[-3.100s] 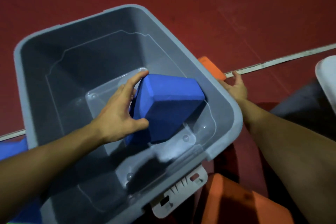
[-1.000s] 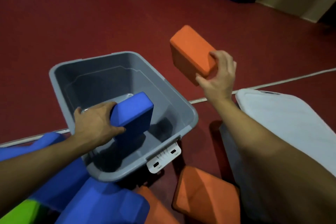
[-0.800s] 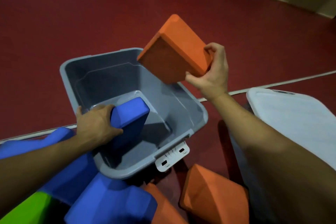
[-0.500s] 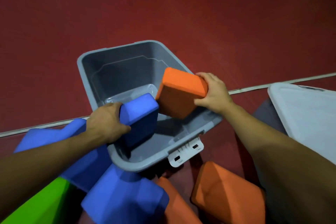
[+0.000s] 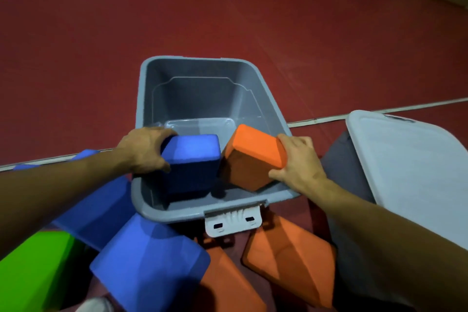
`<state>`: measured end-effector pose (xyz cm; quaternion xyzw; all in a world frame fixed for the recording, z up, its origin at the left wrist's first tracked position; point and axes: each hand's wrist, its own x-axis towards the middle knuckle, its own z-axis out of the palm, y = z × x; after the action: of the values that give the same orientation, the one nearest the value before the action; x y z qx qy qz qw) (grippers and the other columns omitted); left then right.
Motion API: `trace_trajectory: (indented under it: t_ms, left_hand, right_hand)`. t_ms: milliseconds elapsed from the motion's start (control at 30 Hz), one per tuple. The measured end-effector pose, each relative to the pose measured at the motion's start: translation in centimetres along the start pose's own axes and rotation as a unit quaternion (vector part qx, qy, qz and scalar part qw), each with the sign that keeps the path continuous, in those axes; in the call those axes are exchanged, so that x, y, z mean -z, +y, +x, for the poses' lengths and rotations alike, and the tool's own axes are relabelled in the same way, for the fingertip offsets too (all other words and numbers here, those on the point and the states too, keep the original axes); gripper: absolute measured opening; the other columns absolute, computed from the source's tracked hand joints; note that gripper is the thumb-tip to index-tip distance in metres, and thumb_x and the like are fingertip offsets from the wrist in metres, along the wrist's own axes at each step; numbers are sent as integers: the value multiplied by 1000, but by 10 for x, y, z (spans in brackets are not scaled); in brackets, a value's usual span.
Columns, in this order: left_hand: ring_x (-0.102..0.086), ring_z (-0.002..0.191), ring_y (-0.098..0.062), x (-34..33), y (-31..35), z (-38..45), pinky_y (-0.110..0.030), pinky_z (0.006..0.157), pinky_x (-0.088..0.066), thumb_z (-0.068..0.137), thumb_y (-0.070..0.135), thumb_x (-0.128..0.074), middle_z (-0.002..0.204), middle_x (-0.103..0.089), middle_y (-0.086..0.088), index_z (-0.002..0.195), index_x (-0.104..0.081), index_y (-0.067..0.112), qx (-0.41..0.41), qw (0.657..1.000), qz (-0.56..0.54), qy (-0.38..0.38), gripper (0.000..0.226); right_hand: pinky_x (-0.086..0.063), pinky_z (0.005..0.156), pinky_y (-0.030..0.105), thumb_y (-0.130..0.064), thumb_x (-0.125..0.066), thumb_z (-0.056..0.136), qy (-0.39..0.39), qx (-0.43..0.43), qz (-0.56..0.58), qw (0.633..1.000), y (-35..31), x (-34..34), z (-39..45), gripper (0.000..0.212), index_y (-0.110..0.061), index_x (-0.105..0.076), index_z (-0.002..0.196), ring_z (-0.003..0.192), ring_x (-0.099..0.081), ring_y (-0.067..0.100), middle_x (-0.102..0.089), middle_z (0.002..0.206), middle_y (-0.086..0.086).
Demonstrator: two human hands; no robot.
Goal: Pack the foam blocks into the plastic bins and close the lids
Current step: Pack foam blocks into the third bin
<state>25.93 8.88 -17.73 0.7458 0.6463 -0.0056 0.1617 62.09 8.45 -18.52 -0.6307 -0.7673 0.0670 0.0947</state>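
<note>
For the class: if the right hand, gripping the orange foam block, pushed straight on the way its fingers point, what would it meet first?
Probably the blue foam block held by the left hand: the right hand points leftward across the grey plastic bin, its orange foam block leading. Depth is uncertain.

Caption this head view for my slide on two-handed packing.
Left hand sets a blue block, right hand an orange block, into a grey bin.

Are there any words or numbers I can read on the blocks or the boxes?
None can be read.
The foam blocks, like the blue block and orange block, are plain.
The grey bin, its white latch and the white lid show no writing.
</note>
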Motion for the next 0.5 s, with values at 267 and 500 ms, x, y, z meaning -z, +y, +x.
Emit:
trace_trajectory:
  t_ms: [267, 500]
  left_hand:
    - [-61, 108, -25, -18, 30, 2, -42, 88, -51, 49, 51, -70, 121, -65, 4, 127, -49, 41, -26, 1000, 7, -3, 82]
    - [-54, 108, -19, -29, 40, -9, -45, 81, -35, 55, 57, -61, 110, -63, 8, 121, -45, 37, -42, 990, 134, -8, 71]
  right_hand:
    - [-39, 88, 46, -56, -73, 58, -64, 55, -122, 989, 21, 30, -16, 83, -23, -44, 128, 112, -51, 27, -58, 116, 1]
    - [-44, 101, 41, -32, -74, 52, -71, 114, 16, 991, 31, 27, 23, 90, -18, -46, 137, 117, -53, 27, -55, 130, 4]
